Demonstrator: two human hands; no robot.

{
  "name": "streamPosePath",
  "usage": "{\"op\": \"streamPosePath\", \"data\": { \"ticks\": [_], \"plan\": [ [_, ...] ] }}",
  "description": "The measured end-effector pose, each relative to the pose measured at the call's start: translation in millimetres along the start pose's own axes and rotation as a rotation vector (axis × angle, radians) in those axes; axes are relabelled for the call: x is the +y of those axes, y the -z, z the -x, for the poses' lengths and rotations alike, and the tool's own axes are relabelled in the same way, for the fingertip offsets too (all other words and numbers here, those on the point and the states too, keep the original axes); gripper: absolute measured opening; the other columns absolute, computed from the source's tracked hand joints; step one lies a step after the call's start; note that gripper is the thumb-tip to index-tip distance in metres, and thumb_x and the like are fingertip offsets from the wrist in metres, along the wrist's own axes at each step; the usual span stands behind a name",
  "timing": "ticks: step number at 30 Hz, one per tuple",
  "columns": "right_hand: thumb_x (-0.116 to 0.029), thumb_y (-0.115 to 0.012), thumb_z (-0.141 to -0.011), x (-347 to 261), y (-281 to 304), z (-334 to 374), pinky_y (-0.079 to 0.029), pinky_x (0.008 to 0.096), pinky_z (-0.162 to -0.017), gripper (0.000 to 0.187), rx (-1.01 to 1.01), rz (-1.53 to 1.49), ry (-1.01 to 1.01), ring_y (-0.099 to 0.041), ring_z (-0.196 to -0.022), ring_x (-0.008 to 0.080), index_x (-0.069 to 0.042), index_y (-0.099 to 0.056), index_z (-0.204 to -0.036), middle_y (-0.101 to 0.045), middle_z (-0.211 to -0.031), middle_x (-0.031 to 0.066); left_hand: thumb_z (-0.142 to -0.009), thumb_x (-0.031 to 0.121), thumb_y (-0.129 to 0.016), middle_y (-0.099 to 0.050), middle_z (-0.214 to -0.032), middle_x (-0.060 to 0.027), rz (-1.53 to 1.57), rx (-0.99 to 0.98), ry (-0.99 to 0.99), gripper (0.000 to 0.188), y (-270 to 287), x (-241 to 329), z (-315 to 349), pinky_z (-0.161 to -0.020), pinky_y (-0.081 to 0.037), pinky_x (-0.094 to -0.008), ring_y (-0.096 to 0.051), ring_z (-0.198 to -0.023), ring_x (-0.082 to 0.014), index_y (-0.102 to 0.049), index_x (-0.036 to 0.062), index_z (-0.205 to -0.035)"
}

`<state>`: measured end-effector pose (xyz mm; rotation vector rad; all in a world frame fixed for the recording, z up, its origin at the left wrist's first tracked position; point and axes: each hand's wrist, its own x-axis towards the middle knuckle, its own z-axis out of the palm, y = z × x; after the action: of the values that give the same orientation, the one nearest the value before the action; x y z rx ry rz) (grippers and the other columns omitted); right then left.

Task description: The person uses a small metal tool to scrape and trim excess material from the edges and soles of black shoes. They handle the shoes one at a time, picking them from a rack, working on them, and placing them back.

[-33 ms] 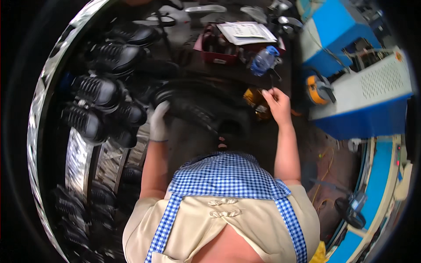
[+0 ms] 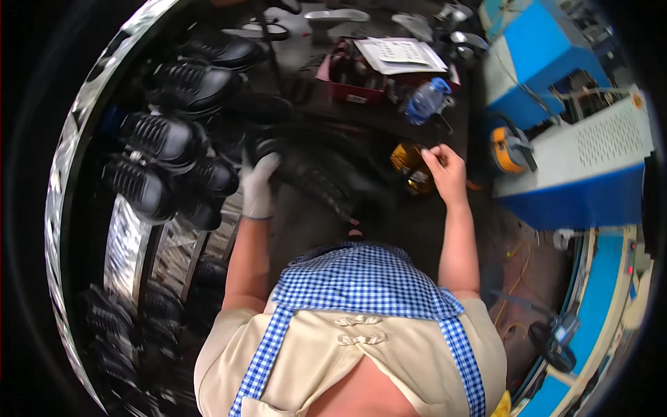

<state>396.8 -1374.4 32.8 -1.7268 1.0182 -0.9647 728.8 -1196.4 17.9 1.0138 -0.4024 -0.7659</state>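
My left hand point(image 2: 260, 186), in a pale glove, is closed on the toe end of a black lace-up boot point(image 2: 313, 172). The boot lies slantwise across the dark bench, its laces running toward my apron and its shaft end blurred. Beside an open gold-coloured tin point(image 2: 415, 170), my bare right hand point(image 2: 445, 167) is closed in a pinch. A thin dark thing shows at its fingertips, too small to name. Past that hand a clear blue plastic bottle point(image 2: 425, 103) leans on the bench.
Black lace-up shoes point(image 2: 163, 139) crowd the rack at my left. A red box point(image 2: 356, 90) with papers point(image 2: 401, 54) on it stands at the far side. At right are a blue and white machine point(image 2: 590, 149) and an orange-black device point(image 2: 511, 149).
The whole view has shifted slightly, so most things sit a little farther right. The boot has turned a little in my left hand, and its opening shows less clearly.
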Motion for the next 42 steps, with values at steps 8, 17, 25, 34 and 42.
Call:
{"op": "streamPosePath", "data": {
  "ticks": [8, 17, 25, 34, 42],
  "plan": [
    [0.003, -0.074, -0.082, -121.3, -34.7, -3.7, -0.053, 0.0227, -0.061, 0.018, -0.305, 0.028, 0.562, -0.068, -0.073, 0.0119, -0.001, -0.072, -0.099, -0.069, -0.09, 0.0077, -0.061, 0.032, -0.091, -0.067, -0.114, -0.0097, -0.734, -0.513, -0.045, 0.074, -81.6, 72.2, 7.6, -0.098, -0.049, -0.0324, -0.063, -0.107, -0.0193, -0.061, 0.0008, -0.122],
    [0.001, -0.079, -0.062, -151.9, -37.1, -24.7, -0.05, 0.0264, -0.049, 0.039, -0.412, 0.395, 1.051, -0.065, -0.059, 0.0174, -0.009, -0.073, -0.099, -0.067, -0.082, 0.0025, -0.063, 0.038, -0.09, -0.07, -0.106, -0.0162, -0.888, -0.786, -0.142, 0.073, -107.9, 82.6, 7.2, -0.089, -0.054, -0.0353, -0.069, -0.098, -0.0241, -0.063, -0.0009, -0.118],
    [-0.012, -0.069, -0.073, -178.6, -28.5, -22.7, -0.052, 0.0309, -0.051, 0.012, -0.706, 0.763, 1.103, -0.062, -0.059, 0.0169, -0.008, -0.058, -0.077, -0.052, -0.077, 0.0034, -0.066, 0.048, -0.087, -0.07, -0.096, -0.0164, -0.998, -0.991, -0.287, 0.069, -110.1, 72.2, 8.6, -0.08, -0.055, -0.0392, -0.07, -0.091, -0.0349, -0.064, 0.0043, -0.115],
    [-0.011, -0.075, -0.065, -167.2, -41.1, -24.2, -0.05, 0.0324, -0.052, 0.025, -0.807, 0.703, 0.978, -0.061, -0.059, 0.0221, -0.007, -0.054, -0.076, -0.052, -0.075, 0.0049, -0.065, 0.048, -0.087, -0.07, -0.095, -0.016, -0.997, -0.995, -0.203, 0.069, -109.2, 59.4, 9.4, -0.077, -0.055, -0.0391, -0.07, -0.088, -0.0338, -0.065, 0.0036, -0.112],
    [-0.002, -0.067, -0.065, -121.1, -38.8, -17.3, -0.046, 0.0311, -0.055, 0.017, -0.757, 0.086, 0.558, -0.059, -0.06, 0.0218, -0.004, -0.053, -0.075, -0.055, -0.072, 0.0063, -0.062, 0.043, -0.089, -0.071, -0.1, -0.0149, -0.868, -0.981, -0.053, 0.07, -105.4, 57.8, 16.1, -0.085, -0.055, -0.0362, -0.071, -0.094, -0.0283, -0.066, 0.0031, -0.114]
  ]
}}
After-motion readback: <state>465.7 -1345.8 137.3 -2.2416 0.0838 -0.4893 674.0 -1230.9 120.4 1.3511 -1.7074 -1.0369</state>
